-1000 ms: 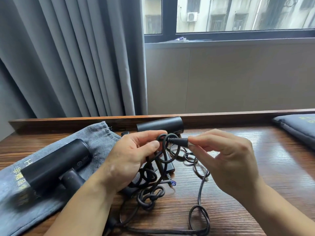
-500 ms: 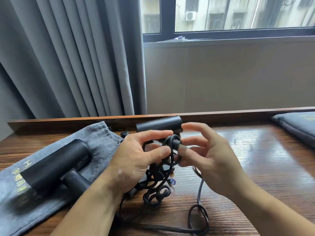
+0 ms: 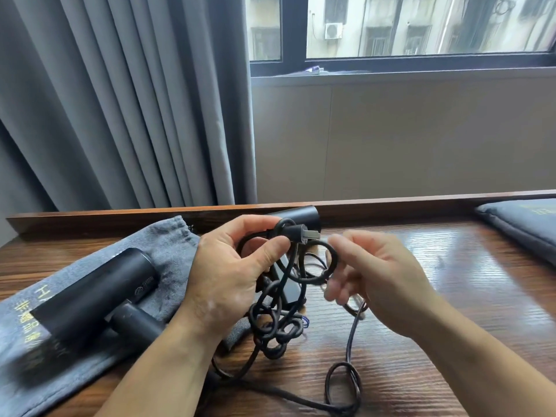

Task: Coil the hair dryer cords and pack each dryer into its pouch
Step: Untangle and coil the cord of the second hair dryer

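Observation:
My left hand pinches the black plug and the cord just behind it, between thumb and fingers, above the table. The tangled cord hangs from that hand in several loops down to the wood. My right hand is blurred, fingers loosely curled at a cord loop beside the plug; I cannot tell whether it grips it. One black hair dryer lies on a grey pouch at the left. A second black dryer lies behind my hands, mostly hidden.
The wooden table has a raised back ledge under the window. A second grey pouch lies at the far right. Grey curtains hang behind the left side. A loose cord loop lies near the front.
The plug passed from my right hand to my left, which now pinches it. My right hand let go and dropped to the right beside a loop. More cord gathered under my left hand.

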Action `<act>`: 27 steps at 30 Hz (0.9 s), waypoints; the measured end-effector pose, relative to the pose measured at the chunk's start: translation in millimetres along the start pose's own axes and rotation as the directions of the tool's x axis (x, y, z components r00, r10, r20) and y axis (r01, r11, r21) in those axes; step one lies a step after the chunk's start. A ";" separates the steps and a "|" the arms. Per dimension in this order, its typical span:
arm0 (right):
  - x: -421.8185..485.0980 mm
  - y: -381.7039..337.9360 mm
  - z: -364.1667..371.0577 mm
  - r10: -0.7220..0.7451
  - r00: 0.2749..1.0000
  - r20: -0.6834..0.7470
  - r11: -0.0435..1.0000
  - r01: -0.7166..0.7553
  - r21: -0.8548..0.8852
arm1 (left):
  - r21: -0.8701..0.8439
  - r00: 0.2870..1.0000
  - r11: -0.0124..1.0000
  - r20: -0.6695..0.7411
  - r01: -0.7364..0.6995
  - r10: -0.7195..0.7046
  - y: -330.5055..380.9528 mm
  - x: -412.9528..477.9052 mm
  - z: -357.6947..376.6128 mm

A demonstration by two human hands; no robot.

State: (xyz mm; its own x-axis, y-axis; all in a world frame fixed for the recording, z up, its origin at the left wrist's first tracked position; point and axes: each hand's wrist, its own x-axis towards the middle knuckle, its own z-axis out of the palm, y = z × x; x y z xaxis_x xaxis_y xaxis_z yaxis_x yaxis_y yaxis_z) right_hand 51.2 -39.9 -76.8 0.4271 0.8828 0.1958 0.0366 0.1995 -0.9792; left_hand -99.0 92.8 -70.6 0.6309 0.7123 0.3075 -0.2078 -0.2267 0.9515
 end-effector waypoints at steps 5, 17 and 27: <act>2.6 5.2 2.3 0.033 0.979 0.200 0.996 -0.016 -0.088 | 0.102 0.996 0.995 0.090 -0.020 0.011 -3.5 -6.9 9.3; -3.9 -1.5 5.0 -0.031 0.998 0.051 0.995 0.026 0.095 | 0.069 0.998 0.998 0.057 0.002 -0.006 -1.6 0.8 3.8; -9.8 -9.1 3.3 -0.192 0.978 -0.078 0.974 0.199 0.110 | 0.123 0.943 0.991 -0.333 0.048 -0.004 -8.6 14.1 -13.8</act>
State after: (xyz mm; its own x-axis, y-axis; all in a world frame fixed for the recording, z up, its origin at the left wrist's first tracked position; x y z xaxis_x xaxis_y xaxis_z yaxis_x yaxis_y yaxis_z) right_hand 43.7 -48.9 -69.6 0.4817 0.7920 0.3750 0.0214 0.4171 -0.9086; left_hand -98.6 114.0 -74.5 0.3469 0.8939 0.2840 -0.0836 -0.2721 0.9586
